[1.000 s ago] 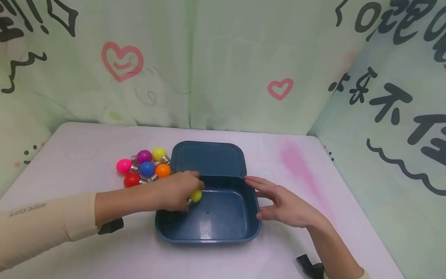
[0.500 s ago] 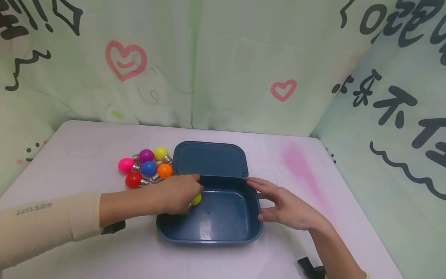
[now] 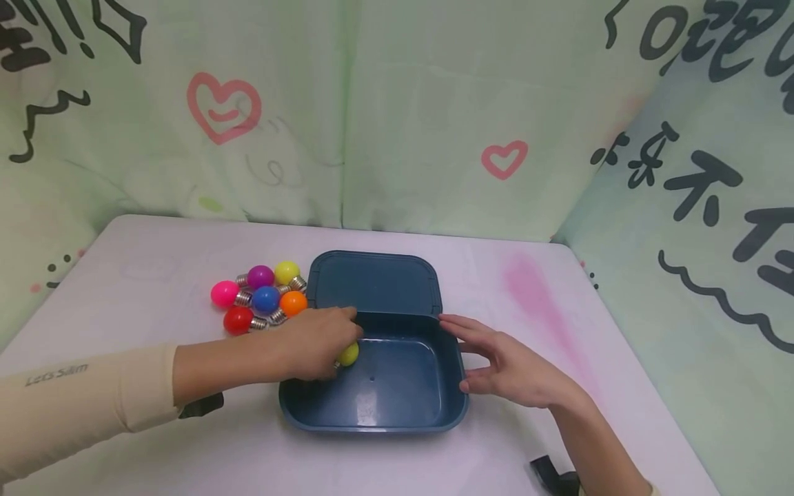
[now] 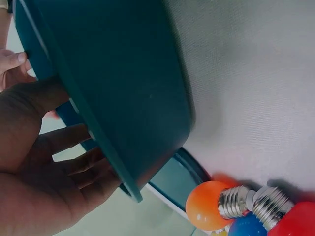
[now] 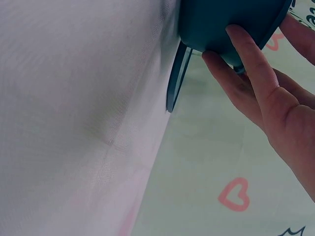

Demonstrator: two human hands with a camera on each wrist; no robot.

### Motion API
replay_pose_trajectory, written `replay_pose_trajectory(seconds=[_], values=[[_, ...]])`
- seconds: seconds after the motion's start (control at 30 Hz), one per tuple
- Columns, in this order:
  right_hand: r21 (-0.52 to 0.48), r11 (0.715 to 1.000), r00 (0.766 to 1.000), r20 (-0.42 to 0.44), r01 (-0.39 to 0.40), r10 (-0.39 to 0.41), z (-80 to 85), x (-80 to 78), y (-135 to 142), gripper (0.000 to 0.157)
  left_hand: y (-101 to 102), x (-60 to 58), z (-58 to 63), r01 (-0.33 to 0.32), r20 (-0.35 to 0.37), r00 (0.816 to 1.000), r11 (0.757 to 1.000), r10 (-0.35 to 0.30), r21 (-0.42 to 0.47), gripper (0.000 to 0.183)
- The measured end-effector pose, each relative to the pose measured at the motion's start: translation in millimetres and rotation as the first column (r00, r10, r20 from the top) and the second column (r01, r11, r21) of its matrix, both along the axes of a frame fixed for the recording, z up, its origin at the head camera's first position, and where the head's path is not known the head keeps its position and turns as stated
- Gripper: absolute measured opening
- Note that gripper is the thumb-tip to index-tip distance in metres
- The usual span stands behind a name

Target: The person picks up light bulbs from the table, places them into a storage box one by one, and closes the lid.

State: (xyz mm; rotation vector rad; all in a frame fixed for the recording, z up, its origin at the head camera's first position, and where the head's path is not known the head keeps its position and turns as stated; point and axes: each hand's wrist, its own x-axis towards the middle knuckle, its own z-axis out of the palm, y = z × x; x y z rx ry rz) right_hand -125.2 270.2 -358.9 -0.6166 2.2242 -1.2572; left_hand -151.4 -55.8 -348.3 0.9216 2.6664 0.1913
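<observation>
My left hand reaches over the left rim of a dark blue plastic box. Between its finger and thumb it holds a yellow light bulb, low inside the box; part of the bulb is hidden by the hand. In the left wrist view the left hand's fingers pass over the box rim, and the bulb is out of sight there. At the box's right side, my right hand touches the outer wall and rim with fingers spread, as the right wrist view also shows, where its fingers lie against the wall.
Left of the box lies a cluster of loose bulbs: pink, purple, blue, orange, red and another yellow bulb. The box's lid lies flat behind it on the white table. Printed curtains hang behind.
Little differs: the left hand stays in the box with the yellow light bulb and the right hand stays at its right wall. The whole view has shifted slightly.
</observation>
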Motion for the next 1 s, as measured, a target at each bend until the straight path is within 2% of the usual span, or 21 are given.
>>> replay_pose_trajectory(seconds=[0.27,0.47,0.67,0.83,1.0], values=[[0.024,1.0,1.0,-0.013,0.005,-0.004,1.0,-0.5,0,0.083,-2,-4.4,13.1,-0.045,0.04,0.998,0.999,0.044,0.03,0.063],[0.01,1.0,1.0,-0.005,0.002,-0.002,1.1,0.0,0,0.084,-12,-10.3,27.0,-0.05,-0.018,0.999,0.998,0.051,0.04,0.064],[0.017,1.0,1.0,-0.016,-0.007,0.007,1.1,-0.8,-2,0.083,-38,-22.5,41.4,-0.121,-0.058,0.99,0.987,0.128,0.103,0.056],[0.028,1.0,1.0,-0.009,0.002,-0.001,0.9,-0.4,-2,0.083,-64,-34.0,42.7,-0.194,-0.063,0.977,0.973,0.203,0.128,0.05],[0.017,1.0,1.0,-0.016,-0.006,0.006,0.0,-0.8,-2,0.082,-87,-41.0,34.6,-0.26,-0.062,0.961,0.957,0.269,0.126,0.047]])
